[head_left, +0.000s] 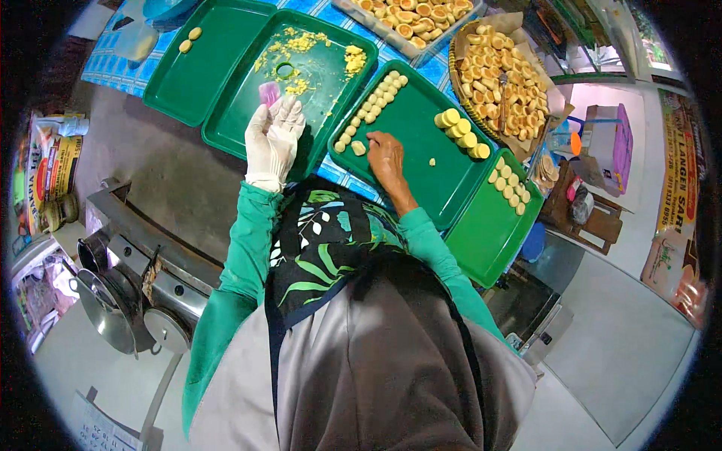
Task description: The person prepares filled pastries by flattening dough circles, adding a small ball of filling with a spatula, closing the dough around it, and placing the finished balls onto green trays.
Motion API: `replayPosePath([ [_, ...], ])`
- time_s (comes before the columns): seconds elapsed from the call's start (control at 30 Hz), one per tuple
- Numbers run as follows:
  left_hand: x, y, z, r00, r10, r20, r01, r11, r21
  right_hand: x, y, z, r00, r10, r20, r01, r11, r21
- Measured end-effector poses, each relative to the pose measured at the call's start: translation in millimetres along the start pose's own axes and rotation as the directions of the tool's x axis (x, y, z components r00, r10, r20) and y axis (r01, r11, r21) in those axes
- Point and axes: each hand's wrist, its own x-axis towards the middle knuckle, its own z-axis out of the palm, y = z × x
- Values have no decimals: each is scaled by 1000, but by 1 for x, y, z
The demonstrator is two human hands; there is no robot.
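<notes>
My left hand (274,143), in a white glove, is over the near side of a green tray (218,124). Its fingers close on a small pink piece of plastic (269,93), whose exact kind I cannot make out. Yellow crumbly filling (293,45) and a small green ring (284,70) lie in that tray. My bare right hand (387,159) rests over the tray beside it (406,180), fingers curled in; what they may hold is hidden. Close to its fingertips sits a pale dough piece (359,148). Small dough balls (372,105) line that tray's left side.
Stacked yellow dough rounds (459,131) stand at the right of the middle tray. Flat rounds (510,184) fill part of a smaller green tray (489,248). Behind are a basket of browned pastries (504,83) and a plastic box of more (414,22). A stove (165,263) stands left.
</notes>
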Motion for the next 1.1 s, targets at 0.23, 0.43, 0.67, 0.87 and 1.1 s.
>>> replayPosePath([
  [0.23,1,1,-1,999,32,-23,-32,999,13,-4,-26,0,969,-51,241,37,997,65],
  [0.43,1,-2,4,999,6,31,-8,998,68,5,-17,-7,864,-317,391,378,922,-88],
  [0.67,-13,-49,42,957,98,272,-277,577,768,9,17,-63,985,135,110,-145,986,87],
  [0.87,-7,-103,14,834,-312,455,-532,-238,812,12,45,-65,997,73,40,-65,985,-157],
  [1.1,-6,-130,11,708,-532,464,-706,-535,463,-16,23,-63,976,-159,148,208,882,-423],
])
